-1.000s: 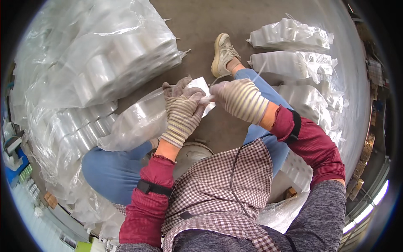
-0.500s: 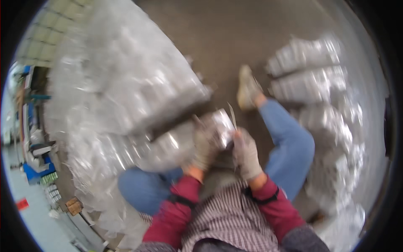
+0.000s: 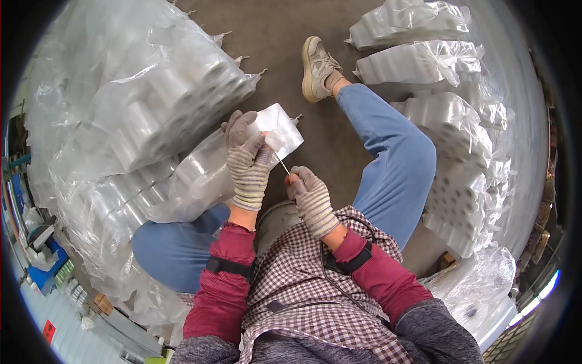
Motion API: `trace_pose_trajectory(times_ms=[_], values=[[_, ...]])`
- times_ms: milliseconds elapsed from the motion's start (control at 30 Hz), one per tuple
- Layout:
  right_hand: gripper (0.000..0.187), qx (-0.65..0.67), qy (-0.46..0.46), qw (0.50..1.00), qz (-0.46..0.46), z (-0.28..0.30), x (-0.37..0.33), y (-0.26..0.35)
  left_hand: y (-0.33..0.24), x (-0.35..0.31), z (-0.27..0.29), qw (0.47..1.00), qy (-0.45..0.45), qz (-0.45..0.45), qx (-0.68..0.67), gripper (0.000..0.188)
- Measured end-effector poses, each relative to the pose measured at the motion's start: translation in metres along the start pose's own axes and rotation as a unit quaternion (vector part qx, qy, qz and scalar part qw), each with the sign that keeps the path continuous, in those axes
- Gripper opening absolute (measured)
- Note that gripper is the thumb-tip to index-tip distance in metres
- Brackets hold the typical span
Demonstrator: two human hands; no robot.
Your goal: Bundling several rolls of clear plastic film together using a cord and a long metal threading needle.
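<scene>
- Tie (image 3: 282,164), thin and white, right in the middle of things: it slants across the gap between my hands, upper end by the left fingertips, lower end at the right.
- Right hand (image 3: 311,199), here we are, thumb and finger pinched onto that lower end, just ahead of my checked apron (image 3: 303,267).
- Left hand (image 3: 247,159), fingers bent over at the plastic; whether they clamp the tie or a bunch of film I cannot tell, since they hide the spot themselves.
- Wrapped pack (image 3: 206,167), clear film over shiny rolls, lying out front and to my left: long axis climbing rightward from near my left knee (image 3: 176,250) to a pale end just beyond the left fingertips.
- So the left is the nearer hand, right up by that end; the right sits apart from it, lower and over to the right.
- And look at the angle: the tie runs down and rightward, crossing the pack's axis rather than following it.
- Big film-covered stack (image 3: 176,85) past the pack; more wrapped packs (image 3: 418,64) off beyond my right leg, well apart from both hands.
</scene>
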State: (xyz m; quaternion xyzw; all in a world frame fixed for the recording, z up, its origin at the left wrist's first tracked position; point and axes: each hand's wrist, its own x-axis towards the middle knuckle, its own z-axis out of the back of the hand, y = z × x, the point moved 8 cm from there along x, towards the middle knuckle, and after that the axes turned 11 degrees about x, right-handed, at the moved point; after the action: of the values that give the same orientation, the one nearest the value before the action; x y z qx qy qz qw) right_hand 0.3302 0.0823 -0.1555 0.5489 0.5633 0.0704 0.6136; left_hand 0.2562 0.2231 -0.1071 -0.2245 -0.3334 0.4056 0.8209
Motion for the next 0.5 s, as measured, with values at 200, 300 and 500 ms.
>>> trace_pose_trajectory(times_ms=[200, 300, 500], values=[[0.018, 0.071, -0.053, 0.996, 0.003, 0.007, 0.0, -0.021, -0.011, -0.012, 0.003, 0.998, -0.059, 0.006, 0.019, 0.019], [0.015, -0.16, -0.096, 0.96, 0.207, -0.008, 0.005, 0.034, -0.005, -0.018, 0.001, 0.995, -0.052, 0.085, 0.015, 0.022], [0.015, -0.19, 0.043, 0.966, 0.172, -0.009, 0.007, 0.028, -0.01, -0.016, 0.004, 0.998, -0.043, 0.043, 0.028, 0.027]])
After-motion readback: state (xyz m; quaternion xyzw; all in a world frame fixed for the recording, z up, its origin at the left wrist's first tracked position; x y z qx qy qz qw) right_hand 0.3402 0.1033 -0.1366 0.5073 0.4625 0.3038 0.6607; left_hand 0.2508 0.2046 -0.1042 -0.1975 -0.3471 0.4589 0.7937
